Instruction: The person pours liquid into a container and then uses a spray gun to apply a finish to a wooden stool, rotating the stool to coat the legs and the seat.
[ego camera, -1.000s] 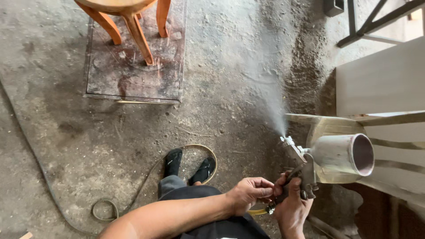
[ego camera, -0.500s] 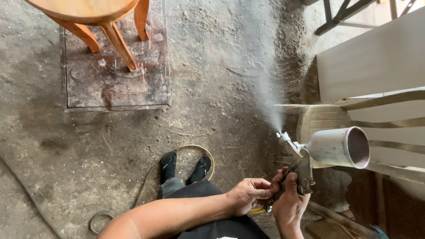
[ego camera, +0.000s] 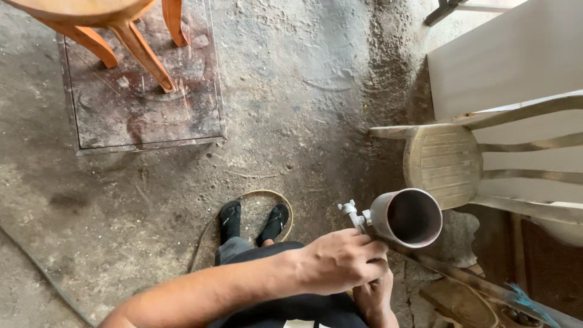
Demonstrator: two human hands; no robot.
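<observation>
**Over the concrete floor: an open paint cup tipped in a two-handed grip**

At five o'clock in the head view, the spray gun (ego camera: 364,222) sits low in the frame, its metal nozzle poking out toward ten o'clock and its open metal cup (ego camera: 408,217) tilted so the mouth faces the camera. The left hand (ego camera: 340,262) is closed over the gun body just behind the nozzle; the right hand (ego camera: 373,297) sits beneath it at six o'clock, mostly hidden, so I cannot tell how its fingers lie — it seems to cradle the grip from below.

Risks, as I judge them:

- The cup has no lid and leans — any liquid inside could slop over the rim onto the hands or the dark trousers (ego camera: 285,304).
- The air hose (ego camera: 255,197) loops around the sandalled feet (ego camera: 252,222) at seven o'clock; a step backward could snag it and jerk the gun.
- A pale slatted chair (ego camera: 446,161) stands close at two o'clock, and the orange wooden stool (ego camera: 121,30) on its stained board (ego camera: 139,103) at eleven o'clock; a stray burst could mark either one.
- With the left hand so near the nozzle, a trigger squeeze could coat the fingers.
</observation>
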